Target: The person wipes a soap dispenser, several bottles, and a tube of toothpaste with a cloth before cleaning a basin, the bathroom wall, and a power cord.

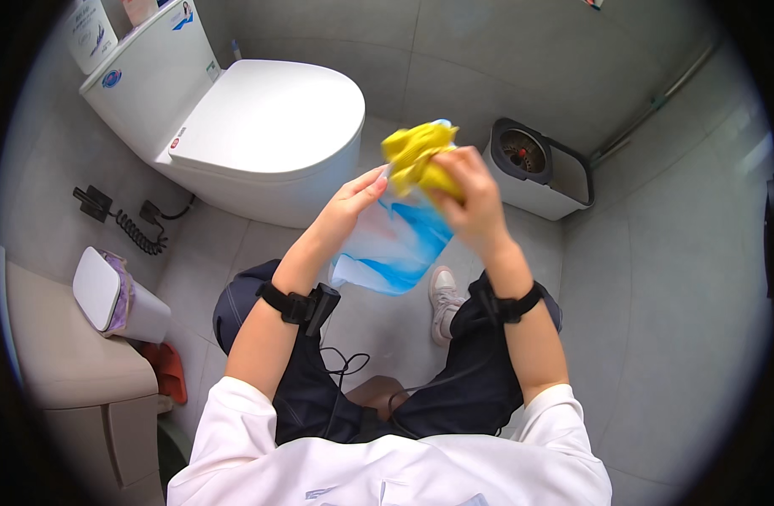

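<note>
My left hand [356,199] pinches the upper edge of a blue and white plastic bag [399,243], which hangs down over the floor between my knees. Crumpled yellow material [415,142], either rubber gloves or a cloth, is bunched at the mouth of the bag. My right hand [472,193] grips this yellow bundle from the right and is slightly blurred. Part of the bundle lies behind my fingers, and I cannot tell how much of it is inside the bag.
A white toilet [273,114] with its lid down stands ahead to the left. A mop bucket [538,167] sits by the wall ahead right. At left are a white bin [140,310], a coiled black hose [137,234], a beige cabinet [77,360] and red slippers [168,373].
</note>
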{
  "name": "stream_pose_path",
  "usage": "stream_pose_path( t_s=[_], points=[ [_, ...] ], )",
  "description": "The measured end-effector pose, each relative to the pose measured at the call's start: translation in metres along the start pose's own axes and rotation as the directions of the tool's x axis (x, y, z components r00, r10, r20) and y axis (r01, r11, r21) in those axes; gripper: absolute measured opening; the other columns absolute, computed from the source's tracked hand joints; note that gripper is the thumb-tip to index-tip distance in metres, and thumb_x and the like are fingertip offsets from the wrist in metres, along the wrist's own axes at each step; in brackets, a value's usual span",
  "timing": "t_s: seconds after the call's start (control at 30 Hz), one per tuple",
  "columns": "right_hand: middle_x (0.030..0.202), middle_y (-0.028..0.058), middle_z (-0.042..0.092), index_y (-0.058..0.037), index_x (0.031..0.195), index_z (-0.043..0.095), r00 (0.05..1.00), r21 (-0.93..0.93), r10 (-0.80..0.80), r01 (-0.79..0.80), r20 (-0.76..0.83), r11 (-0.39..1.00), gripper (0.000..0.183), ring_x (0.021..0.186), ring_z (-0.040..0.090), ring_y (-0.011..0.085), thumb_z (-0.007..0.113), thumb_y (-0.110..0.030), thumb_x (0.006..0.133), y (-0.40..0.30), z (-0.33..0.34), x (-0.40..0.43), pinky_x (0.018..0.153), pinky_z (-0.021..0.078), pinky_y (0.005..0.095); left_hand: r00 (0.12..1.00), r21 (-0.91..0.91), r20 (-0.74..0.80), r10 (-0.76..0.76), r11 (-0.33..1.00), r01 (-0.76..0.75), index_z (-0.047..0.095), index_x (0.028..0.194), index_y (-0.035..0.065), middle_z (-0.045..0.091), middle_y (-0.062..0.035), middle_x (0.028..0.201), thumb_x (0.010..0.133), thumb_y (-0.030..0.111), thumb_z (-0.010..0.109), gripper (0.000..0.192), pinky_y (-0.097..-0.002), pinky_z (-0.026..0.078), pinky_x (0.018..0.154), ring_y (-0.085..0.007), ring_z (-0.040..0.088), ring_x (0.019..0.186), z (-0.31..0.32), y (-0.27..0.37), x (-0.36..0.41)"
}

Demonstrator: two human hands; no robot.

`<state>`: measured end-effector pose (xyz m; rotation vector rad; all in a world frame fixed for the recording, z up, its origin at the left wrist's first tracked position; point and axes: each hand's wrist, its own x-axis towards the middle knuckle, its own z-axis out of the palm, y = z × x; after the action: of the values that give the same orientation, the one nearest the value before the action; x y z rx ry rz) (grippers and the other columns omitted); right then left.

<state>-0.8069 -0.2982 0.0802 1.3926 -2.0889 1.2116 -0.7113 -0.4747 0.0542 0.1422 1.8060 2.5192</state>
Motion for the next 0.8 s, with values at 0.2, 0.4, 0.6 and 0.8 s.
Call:
stream_pose_path(
  t_s=[0.2, 0.4, 0.6, 0.8],
  points=[
    [0.090, 0.0122, 0.052, -0.0056, 0.103, 0.053, 0.989, -0.088, 0.114, -0.123, -0.098, 0.989, 0.031, 0.082, 0.055, 0.0293, 0.059, -0.006, 0.072, 0.011, 0.005, 0.003, 0.071, 0.0450, 0.0337, 0.999, 0.091, -0.037, 0.009, 0.996, -0.006, 0.041, 0.126, 0.0049, 0.055, -0.0089, 0.104, 0.089, 0.031, 0.044, 0.046, -0.0255, 0.049, 0.069, -0.0137, 0.057, 0.082, -0.003, 0.011, -0.007],
    [0.093, 0.0067, 0.057, -0.0014, 0.107, 0.053, 0.867, 0.318, 0.490, -0.440, -0.093, 0.840, 0.028, 0.084, 0.055, 0.0156, 0.054, -0.017, 0.084, 0.081, -0.034, 0.008, 0.075, 0.0427, 0.0269, 0.984, 0.106, 0.130, 0.118, 0.986, -0.132, 0.042, 0.125, 0.0039, 0.051, -0.0147, 0.114, 0.085, 0.036, 0.047, 0.051, -0.0267, 0.049, 0.074, -0.0195, 0.057, 0.095, -0.010, 0.033, -0.022],
    [0.095, 0.0053, 0.058, -0.0027, 0.110, 0.052, 0.614, 0.657, 0.787, -0.618, 0.062, 0.431, 0.031, 0.086, 0.054, 0.0115, 0.053, -0.022, 0.086, 0.100, -0.042, 0.008, 0.078, 0.0415, 0.0247, 0.976, -0.027, 0.074, 0.205, 0.979, -0.203, 0.039, 0.126, -0.0001, 0.050, -0.0164, 0.115, 0.083, 0.037, 0.049, 0.058, -0.0284, 0.049, 0.075, -0.0199, 0.055, 0.098, -0.019, 0.041, -0.029],
    [0.090, 0.0038, 0.057, -0.0021, 0.103, 0.054, 0.905, 0.620, 0.426, -0.344, 0.019, 0.705, 0.021, 0.083, 0.052, 0.0101, 0.051, -0.010, 0.084, 0.041, -0.024, 0.015, 0.076, 0.0417, 0.0237, 0.995, 0.144, 0.067, 0.069, 0.986, -0.078, 0.040, 0.127, 0.0047, 0.050, -0.0116, 0.114, 0.086, 0.036, 0.048, 0.052, -0.0254, 0.047, 0.076, -0.0141, 0.053, 0.097, -0.004, 0.026, -0.018]
  ],
)
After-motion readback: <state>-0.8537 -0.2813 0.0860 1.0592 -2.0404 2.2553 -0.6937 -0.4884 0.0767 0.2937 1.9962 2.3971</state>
